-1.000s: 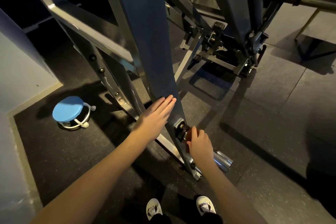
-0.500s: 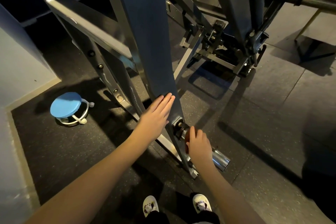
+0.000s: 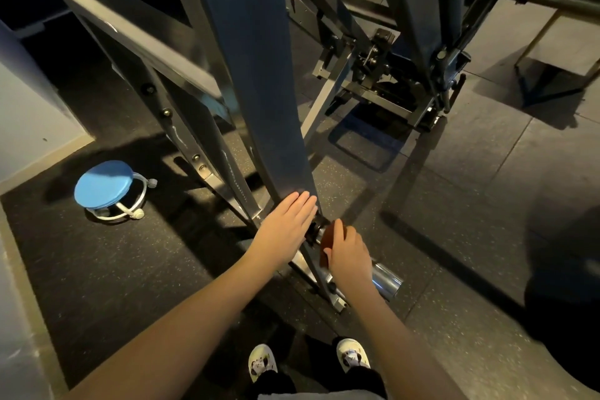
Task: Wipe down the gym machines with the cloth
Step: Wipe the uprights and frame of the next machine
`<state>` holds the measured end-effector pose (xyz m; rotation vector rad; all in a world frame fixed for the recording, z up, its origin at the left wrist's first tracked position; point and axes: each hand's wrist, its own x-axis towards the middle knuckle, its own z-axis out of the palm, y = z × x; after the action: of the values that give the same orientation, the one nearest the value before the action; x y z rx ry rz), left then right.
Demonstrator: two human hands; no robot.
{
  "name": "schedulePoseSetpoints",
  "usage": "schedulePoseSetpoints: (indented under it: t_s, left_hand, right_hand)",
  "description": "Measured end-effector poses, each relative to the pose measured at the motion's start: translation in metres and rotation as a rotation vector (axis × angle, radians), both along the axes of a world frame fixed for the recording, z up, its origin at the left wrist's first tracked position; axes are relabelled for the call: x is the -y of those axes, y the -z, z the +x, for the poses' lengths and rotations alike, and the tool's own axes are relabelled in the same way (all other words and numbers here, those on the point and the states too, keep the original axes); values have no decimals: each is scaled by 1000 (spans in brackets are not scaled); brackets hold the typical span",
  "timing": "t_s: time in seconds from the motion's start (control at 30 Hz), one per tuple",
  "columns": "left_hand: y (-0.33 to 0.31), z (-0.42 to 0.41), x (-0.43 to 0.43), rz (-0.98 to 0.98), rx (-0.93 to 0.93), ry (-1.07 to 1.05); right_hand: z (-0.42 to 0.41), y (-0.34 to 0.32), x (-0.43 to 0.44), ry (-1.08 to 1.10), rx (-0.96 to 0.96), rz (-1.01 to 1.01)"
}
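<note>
Cloth, brown, in curled fingers of right hand, on chrome weight peg; left hand flat, fingers straight, on blue machine arm.

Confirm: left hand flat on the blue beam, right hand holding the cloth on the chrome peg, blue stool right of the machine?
Wrong side: head view shows the blue stool left of the machine. Left hand, right hand with cloth: correct.

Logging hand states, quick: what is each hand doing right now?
Left hand: open, flat against the blue machine arm.
Right hand: holding a reddish-brown cloth on the chrome bar.
</note>
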<state>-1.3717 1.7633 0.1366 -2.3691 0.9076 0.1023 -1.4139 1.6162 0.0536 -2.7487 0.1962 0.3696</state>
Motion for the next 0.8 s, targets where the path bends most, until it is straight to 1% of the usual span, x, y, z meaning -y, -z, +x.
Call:
schedulePoseSetpoints:
  t_s: [0.1, 0.17, 0.23, 0.37, 0.43, 0.5, 0.57, 0.67, 0.73, 0.8]
  left_hand:
    - [20, 1, 1, 11, -27, 8]
    - [28, 3, 2, 51, -22, 40]
    - [34, 4, 2, 87, -16, 62]
    - [41, 7, -5, 94, 9, 91]
    - [40, 8, -6, 122, 13, 119]
    - [39, 10, -7, 123, 28, 153]
    - [39, 12, -8, 118, 22, 168]
    - [38, 12, -8, 101, 19, 173]
    - [38, 10, -8, 88, 28, 176]
    - [39, 10, -8, 87, 37, 172]
  right_hand:
    - [-43, -2, 29, 11, 44, -69]
    - [-56, -2, 37, 29, 74, -97]
    - [-47, -2, 32, 28, 62, -83]
    - [10, 2, -5, -12, 4, -12]
    - [30, 5, -17, 10, -7, -32]
    - [22, 1, -13, 11, -25, -32]
    - [-8, -3, 6, 20, -20, -29]
    - [-45, -3, 31, 20, 20, -123]
    - [-38, 1, 26, 22, 27, -130]
    - [-14, 3, 6, 9, 22, -76]
